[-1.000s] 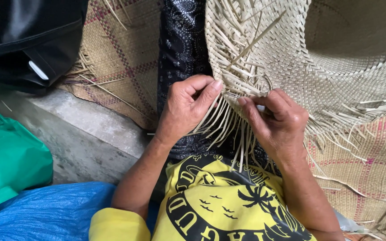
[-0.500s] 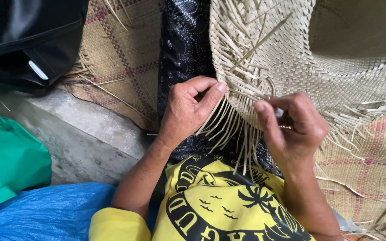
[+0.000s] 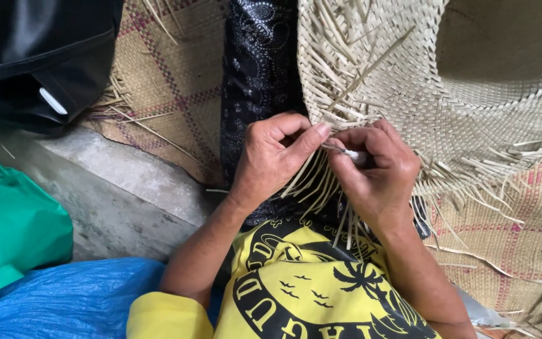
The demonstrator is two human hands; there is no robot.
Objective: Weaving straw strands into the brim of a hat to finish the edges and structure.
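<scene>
So, nearest to me, the person is wearing a yellow shirt (image 3: pixel 296 295) with a black round print, soft and a bit crumpled. Just beside it, a shiny blue plastic sheet (image 3: pixel 58 301) and a green cloth bundle (image 3: pixel 7 232) are lying on the grey stone floor (image 3: pixel 127 194).

A bit further out, both hands are working at the edge of a big pale straw hat (image 3: pixel 446 107). It is resting over the person's lap, close up, likely so the loose ends are easy to reach. The left hand (image 3: pixel 271 157) is pinching the brim, its fingers closed together on the loose straw strips (image 3: pixel 312 182), holding them steady. The right hand (image 3: pixel 377 169) is touching it, its fingers clamped on a small pale tool (image 3: pixel 356 155) with a thin tip poking into the weave. I cannot tell just what kind of tool it is.

The hat is made of flat dry strips, crossed over and under in tiny squares. Stiff ends are sticking out all round the brim like a fringe.

Further off, a dark patterned cloth (image 3: pixel 255 75) is lying under the hat. A brown woven mat (image 3: pixel 170 81) with reddish lines is spreading out beneath, frayed at its edge. A black bag (image 3: pixel 39 56), smooth and shiny, is sitting at the far left.
</scene>
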